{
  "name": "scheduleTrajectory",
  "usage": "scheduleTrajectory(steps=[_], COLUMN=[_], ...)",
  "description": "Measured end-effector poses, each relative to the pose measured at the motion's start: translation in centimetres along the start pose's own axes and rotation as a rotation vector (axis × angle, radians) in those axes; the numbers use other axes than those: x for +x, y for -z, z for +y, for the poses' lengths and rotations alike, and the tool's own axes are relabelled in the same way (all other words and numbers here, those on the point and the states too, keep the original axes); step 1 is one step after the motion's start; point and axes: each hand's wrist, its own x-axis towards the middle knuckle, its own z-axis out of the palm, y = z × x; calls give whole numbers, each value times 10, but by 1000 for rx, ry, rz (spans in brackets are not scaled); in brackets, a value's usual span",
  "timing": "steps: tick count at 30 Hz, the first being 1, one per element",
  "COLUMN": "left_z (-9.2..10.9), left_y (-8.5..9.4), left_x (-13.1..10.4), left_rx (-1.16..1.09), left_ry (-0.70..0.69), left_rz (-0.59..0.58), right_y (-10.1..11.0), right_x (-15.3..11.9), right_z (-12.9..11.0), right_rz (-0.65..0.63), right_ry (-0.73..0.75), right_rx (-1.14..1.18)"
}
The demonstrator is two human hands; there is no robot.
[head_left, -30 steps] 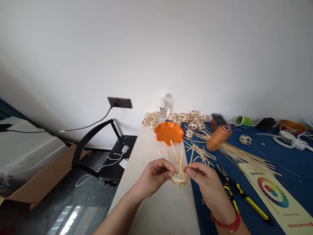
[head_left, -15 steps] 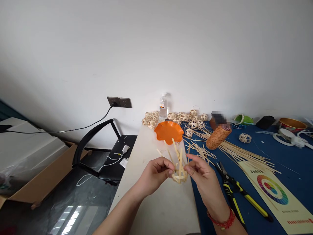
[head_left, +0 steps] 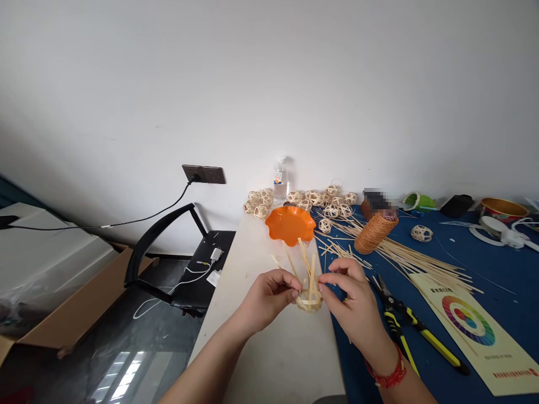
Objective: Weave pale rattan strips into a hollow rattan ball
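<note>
A small, partly woven piece of pale bamboo strips [head_left: 309, 303] is held above the white tabletop, rounded below, with several loose strip ends sticking up. My left hand [head_left: 275, 294] pinches its left edge between thumb and fingers. On the other side, my right hand [head_left: 351, 297] has thumb and index finger pressed together at a strip by the right edge. Behind the weave sits an orange wavy-rimmed dish [head_left: 290, 225]. Several finished woven balls [head_left: 332, 205] lie along the wall.
Pruning shears [head_left: 404, 317] and a colour-wheel card [head_left: 475, 331] lie on the blue cloth at right, near long bamboo strips [head_left: 425, 261] and a cord spool [head_left: 376, 233]. A bottle [head_left: 280, 179] stands by the wall. A black chair [head_left: 197, 275] is at left.
My right hand has shifted up slightly, its fingers now more bent and its thumb and index finger closed at the weave's right edge. My left hand has hardly moved.
</note>
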Motion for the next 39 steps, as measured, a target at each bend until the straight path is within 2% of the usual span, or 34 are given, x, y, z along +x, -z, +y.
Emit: scheduleTrajectory(steps=[2,5,10,13,15,23,27,31,39], left_z=[0,-1,-1,-1,-1,-3,-4,-5,-5], left_y=[0,0,-1,-1,-1,-1,-2,-4,-6], left_x=[0,0,0,0,1,2,1,0,0], left_rx=[-7,-11,-1,27,44,76,73,107,144], left_ry=[9,18,17,16,17,1,-9,-14,-30], left_rz=[-8,-3,-10,-6,-6,7,7,27,63], right_y=[2,4,6,6,5,2,-3,-9,-11], right_x=[2,3,2,1,1,0,-1,-2,-3], right_z=[-1,-1,-4,-5,-6,-9,-14,-16,-14], right_rz=[-19,-69,-203,-239,-237,-236,-197,-145,-125], right_ry=[87,109,-61,-192,-244,-303,-370,-348,-373], right_rx=[-30,-9,48,91,129,289,261,234,344])
